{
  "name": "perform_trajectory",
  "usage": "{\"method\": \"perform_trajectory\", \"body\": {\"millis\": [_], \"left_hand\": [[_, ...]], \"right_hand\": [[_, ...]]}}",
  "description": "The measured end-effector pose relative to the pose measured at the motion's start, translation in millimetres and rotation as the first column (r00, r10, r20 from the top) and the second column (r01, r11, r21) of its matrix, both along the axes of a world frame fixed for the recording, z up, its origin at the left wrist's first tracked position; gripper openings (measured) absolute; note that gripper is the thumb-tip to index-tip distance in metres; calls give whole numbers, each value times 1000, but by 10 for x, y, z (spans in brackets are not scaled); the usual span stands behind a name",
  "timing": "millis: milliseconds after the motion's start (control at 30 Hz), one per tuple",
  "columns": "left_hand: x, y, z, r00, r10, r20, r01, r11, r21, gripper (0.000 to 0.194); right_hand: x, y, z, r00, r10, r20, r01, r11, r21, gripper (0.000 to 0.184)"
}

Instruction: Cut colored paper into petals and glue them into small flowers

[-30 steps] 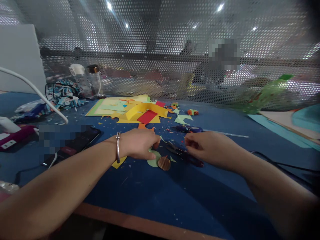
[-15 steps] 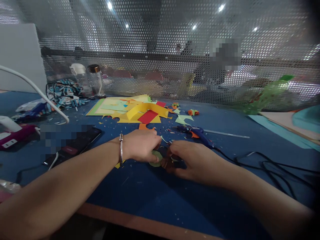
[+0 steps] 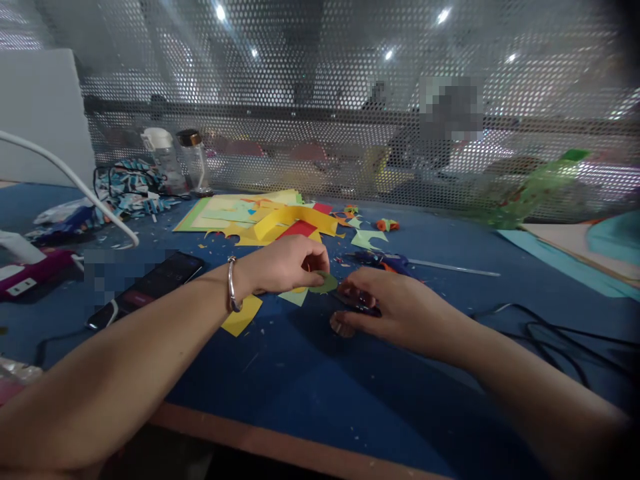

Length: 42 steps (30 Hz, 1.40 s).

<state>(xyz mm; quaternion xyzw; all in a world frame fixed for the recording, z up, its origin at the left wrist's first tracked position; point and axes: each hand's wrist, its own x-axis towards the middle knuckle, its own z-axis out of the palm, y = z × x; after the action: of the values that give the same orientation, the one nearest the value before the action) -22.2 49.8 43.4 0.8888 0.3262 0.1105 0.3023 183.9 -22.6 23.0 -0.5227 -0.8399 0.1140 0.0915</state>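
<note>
Presently, we find the left hand (image 3: 280,264) pinching a green paper disc (image 3: 326,283) by its near edge, thumb and fingers drawn close together. The disc is held just above or on the blue table (image 3: 300,380); we cannot tell which. The right hand (image 3: 400,310) is half curled beside it, over a dark tool (image 3: 364,307), with the thumb at a brown ridged disc (image 3: 343,327); we cannot establish whether it grips either. A pale green scrap (image 3: 294,297) and a yellow piece (image 3: 241,316) lie nearer the left wrist. We judge the step in hand to be positioning the green disc. The next move calls, in our view, for a steady left pinch and a definite right-hand grasp.
</note>
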Motion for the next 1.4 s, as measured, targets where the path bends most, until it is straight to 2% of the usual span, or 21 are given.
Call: {"method": "perform_trajectory", "body": {"millis": [100,200,300,400,567,633,767,900,1033,1100,1267,1400], "left_hand": [[41,1,-24,985,-41,167,75,976,-205,8],[100,-32,-63,952,-26,304,122,945,-303,9],[135,-41,-100,927,55,370,99,917,-387,11],[124,-10,-121,919,139,370,60,876,-479,11],[95,32,-137,862,301,408,0,804,-594,7],[110,17,-143,833,359,421,-5,766,-642,9],[155,-33,-149,778,418,469,34,717,-696,17],[178,-58,-152,771,438,463,30,700,-714,12],[202,-80,-157,781,430,453,44,686,-726,3],[216,-90,-161,770,415,485,81,690,-719,7],[234,-76,-198,766,337,548,146,739,-658,24],[232,-53,-239,763,314,564,127,784,-608,20]], "right_hand": [[-11,21,0,985,-50,-165,55,998,26,22],[-14,22,3,968,-70,-242,83,996,43,25],[-5,16,2,958,-86,-274,102,994,46,31],[19,16,1,954,-105,-280,127,990,64,35],[52,3,3,937,-110,-333,204,944,261,27],[51,-8,-5,949,-35,-312,150,923,354,21],[42,-4,-48,974,136,-180,-33,875,482,15],[53,35,-85,967,207,-147,-88,816,572,10],[73,62,-87,953,197,-230,-28,814,580,8],[83,66,-83,948,178,-263,2,825,566,7],[93,61,-77,942,126,-310,56,855,516,9],[89,56,-68,935,106,-338,85,858,506,11]]}}
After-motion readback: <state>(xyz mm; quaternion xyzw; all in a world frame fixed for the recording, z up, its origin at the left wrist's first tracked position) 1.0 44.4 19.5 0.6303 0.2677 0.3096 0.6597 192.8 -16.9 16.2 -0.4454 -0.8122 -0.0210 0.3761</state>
